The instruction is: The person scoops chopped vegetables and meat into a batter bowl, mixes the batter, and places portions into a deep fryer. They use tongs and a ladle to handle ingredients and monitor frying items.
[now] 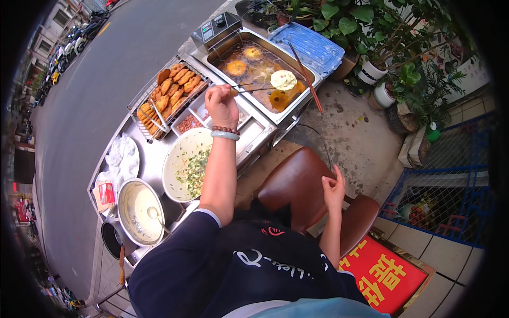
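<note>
My left hand (221, 105) is above the near side of the fryer, gripping the wooden handle of a long thin metal ladle (260, 90). A pale mound of batter (283, 80) with a few reddish bits on top sits at the ladle's end, over the dark oil of the steel fryer (260, 65). Two round golden fritters (237, 68) lie in the oil farther back. A second thin metal rod shows near my left fingers; its other end is unclear. My right hand (334, 189), holding nothing, hangs beside a brown leather-look chair (296, 187), fingers partly bent and apart.
Wooden chopsticks (306, 77) rest across the fryer's right rim. Fried pieces (171, 93) and tongs (159, 117) occupy a wire rack. Nearby stand a bowl of chopped greens (193, 171), a batter bowl with a ladle (139, 210), and peanuts (189, 124). Potted plants (372, 73) line the right.
</note>
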`<act>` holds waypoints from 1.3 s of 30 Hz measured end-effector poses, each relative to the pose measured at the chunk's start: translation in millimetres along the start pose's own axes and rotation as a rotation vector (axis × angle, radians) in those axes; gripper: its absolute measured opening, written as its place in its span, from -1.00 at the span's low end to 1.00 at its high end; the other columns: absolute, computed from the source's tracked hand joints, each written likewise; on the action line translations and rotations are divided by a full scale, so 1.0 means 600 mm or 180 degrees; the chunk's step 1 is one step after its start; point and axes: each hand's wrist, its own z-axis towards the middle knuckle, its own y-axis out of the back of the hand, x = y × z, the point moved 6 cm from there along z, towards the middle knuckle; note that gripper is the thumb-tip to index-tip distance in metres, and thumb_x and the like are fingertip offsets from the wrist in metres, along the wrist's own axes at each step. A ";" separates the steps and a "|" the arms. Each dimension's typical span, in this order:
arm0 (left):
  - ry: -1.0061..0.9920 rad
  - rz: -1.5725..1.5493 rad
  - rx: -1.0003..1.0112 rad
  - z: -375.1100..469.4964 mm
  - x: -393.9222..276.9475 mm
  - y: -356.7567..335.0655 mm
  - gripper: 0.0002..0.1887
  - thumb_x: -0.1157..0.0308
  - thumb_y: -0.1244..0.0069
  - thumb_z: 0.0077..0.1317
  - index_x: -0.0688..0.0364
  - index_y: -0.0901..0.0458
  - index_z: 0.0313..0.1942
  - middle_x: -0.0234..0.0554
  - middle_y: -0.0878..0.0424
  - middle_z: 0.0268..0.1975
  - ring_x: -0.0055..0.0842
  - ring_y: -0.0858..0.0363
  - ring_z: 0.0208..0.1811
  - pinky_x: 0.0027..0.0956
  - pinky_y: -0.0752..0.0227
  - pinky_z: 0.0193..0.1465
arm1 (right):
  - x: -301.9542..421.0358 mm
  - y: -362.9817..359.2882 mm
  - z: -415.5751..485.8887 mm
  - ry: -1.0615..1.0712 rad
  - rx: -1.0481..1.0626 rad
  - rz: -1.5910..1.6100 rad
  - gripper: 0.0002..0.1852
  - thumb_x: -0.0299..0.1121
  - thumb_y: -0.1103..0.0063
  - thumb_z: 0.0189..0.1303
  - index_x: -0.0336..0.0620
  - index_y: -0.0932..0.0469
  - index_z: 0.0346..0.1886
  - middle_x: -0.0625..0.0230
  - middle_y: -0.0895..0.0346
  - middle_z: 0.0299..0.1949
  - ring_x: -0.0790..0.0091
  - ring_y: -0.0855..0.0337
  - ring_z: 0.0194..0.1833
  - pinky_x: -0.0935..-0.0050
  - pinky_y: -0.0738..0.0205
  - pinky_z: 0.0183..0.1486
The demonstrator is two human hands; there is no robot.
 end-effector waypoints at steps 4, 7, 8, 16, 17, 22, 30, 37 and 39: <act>0.0109 0.0071 0.0006 -0.006 0.057 0.042 -0.88 0.64 0.04 0.01 0.22 -0.43 -0.60 -0.22 -0.47 -0.49 -0.37 -0.46 -0.25 -0.29 -0.34 0.04 | -0.012 -0.004 0.006 -0.0039 0.0120 -0.0045 -0.43 -0.46 -0.29 0.25 -0.14 -0.41 0.35 0.19 -0.38 0.23 0.49 -0.65 -0.14 0.54 -0.56 -0.21; 0.0129 0.0159 -0.0064 -0.013 0.082 0.062 -0.87 0.65 0.04 -0.01 0.23 -0.42 -0.61 -0.24 -0.44 -0.51 -0.38 -0.43 -0.28 -0.30 -0.33 0.03 | -0.023 -0.012 0.004 -0.0139 0.0206 -0.0045 -0.45 -0.46 -0.30 0.25 -0.12 -0.43 0.33 0.22 -0.39 0.23 0.52 -0.65 -0.13 0.58 -0.55 -0.23; 0.0116 0.0188 -0.0057 -0.017 0.088 0.066 -0.87 0.66 0.04 -0.01 0.23 -0.42 -0.62 -0.24 -0.43 -0.51 -0.39 -0.42 -0.29 -0.31 -0.33 0.03 | -0.027 -0.016 0.002 -0.0156 0.0236 -0.0036 -0.45 -0.46 -0.29 0.25 -0.11 -0.43 0.33 0.22 -0.40 0.23 0.52 -0.66 -0.13 0.58 -0.54 -0.23; 0.0098 0.0236 -0.0020 -0.020 0.108 0.095 -0.88 0.66 0.02 -0.06 0.24 -0.43 -0.63 -0.20 -0.49 -0.50 -0.36 -0.46 -0.23 -0.29 -0.30 0.10 | -0.049 -0.037 -0.009 -0.0282 0.0493 -0.0097 -0.48 -0.48 -0.30 0.24 -0.11 -0.47 0.30 0.21 -0.44 0.21 0.53 -0.67 -0.15 0.61 -0.53 -0.28; 0.0074 0.0260 -0.0015 -0.022 0.108 0.096 -0.88 0.66 0.02 -0.07 0.24 -0.44 -0.63 -0.20 -0.48 -0.51 -0.36 -0.46 -0.23 -0.29 -0.30 0.11 | -0.050 -0.038 -0.009 -0.0275 0.0514 -0.0045 -0.48 -0.48 -0.30 0.24 -0.11 -0.47 0.29 0.21 -0.44 0.21 0.53 -0.67 -0.15 0.61 -0.53 -0.29; 0.0044 0.0351 -0.0087 -0.029 0.110 0.104 -0.86 0.66 0.01 -0.08 0.22 -0.43 -0.64 -0.24 -0.47 -0.53 -0.42 -0.45 -0.28 -0.28 -0.25 0.18 | -0.053 -0.039 -0.007 -0.0294 0.0591 -0.0170 -0.49 -0.49 -0.29 0.24 -0.13 -0.48 0.28 0.20 -0.46 0.19 0.52 -0.66 -0.14 0.60 -0.55 -0.28; 0.0069 0.0330 0.0057 -0.031 0.113 0.115 -0.88 0.65 0.01 -0.07 0.22 -0.44 -0.61 -0.24 -0.46 -0.50 -0.47 -0.43 -0.24 -0.35 -0.18 0.21 | -0.048 -0.048 -0.008 -0.0286 0.0682 -0.0148 -0.53 -0.49 -0.28 0.25 -0.16 -0.50 0.26 0.18 -0.48 0.18 0.48 -0.66 -0.14 0.57 -0.58 -0.25; 0.0116 0.0340 0.0007 -0.033 0.109 0.117 -0.86 0.66 0.00 -0.07 0.21 -0.42 -0.62 -0.26 -0.46 -0.50 -0.48 -0.43 -0.26 -0.36 -0.17 0.24 | -0.043 -0.053 -0.014 -0.0183 0.0754 -0.0214 -0.54 -0.47 -0.28 0.27 -0.17 -0.50 0.25 0.17 -0.48 0.18 0.46 -0.67 -0.14 0.54 -0.58 -0.25; 0.0099 0.0375 0.0014 -0.035 0.107 0.115 -0.85 0.66 0.00 -0.08 0.20 -0.42 -0.63 -0.26 -0.46 -0.51 -0.48 -0.43 -0.27 -0.37 -0.16 0.25 | -0.042 -0.054 -0.013 -0.0139 0.0779 -0.0280 -0.55 -0.46 -0.27 0.27 -0.17 -0.50 0.25 0.17 -0.49 0.18 0.45 -0.67 -0.13 0.53 -0.58 -0.25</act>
